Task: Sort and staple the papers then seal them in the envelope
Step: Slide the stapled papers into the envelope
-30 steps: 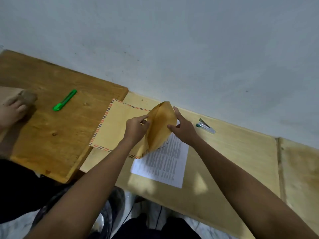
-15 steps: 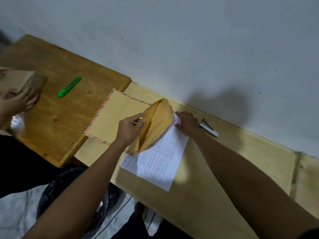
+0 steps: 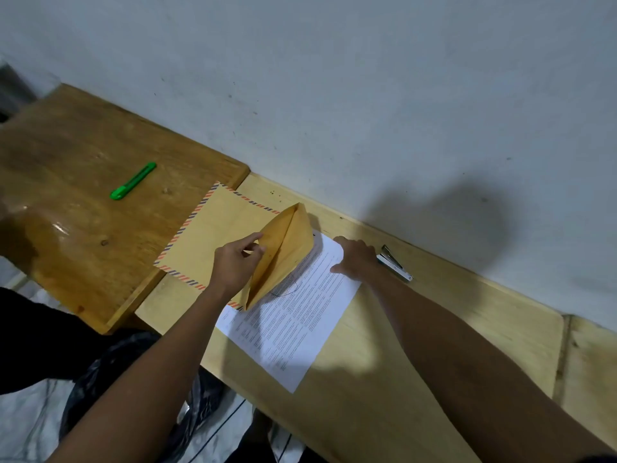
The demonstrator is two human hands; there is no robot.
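**Envelope mouth held open, papers under my right hand**

At frame centre my left hand pinches the near lip of the envelope, thumb and fingers closed on the paper edge, so the mouth gapes open and stands up off the desk. The envelope's striped-border body lies flat toward the left, overlapping the darker table in the upper left of the frame. Just right of centre my right hand lies palm down on the top corner of the papers, fingers spread flat and gripping nothing. The printed sheets lie on the desk below the envelope, their upper edge tucked under its raised mouth. The stapler lies on the desk just beyond my right wrist, close to the wall. A green cutter sits well apart on the table, upper left.
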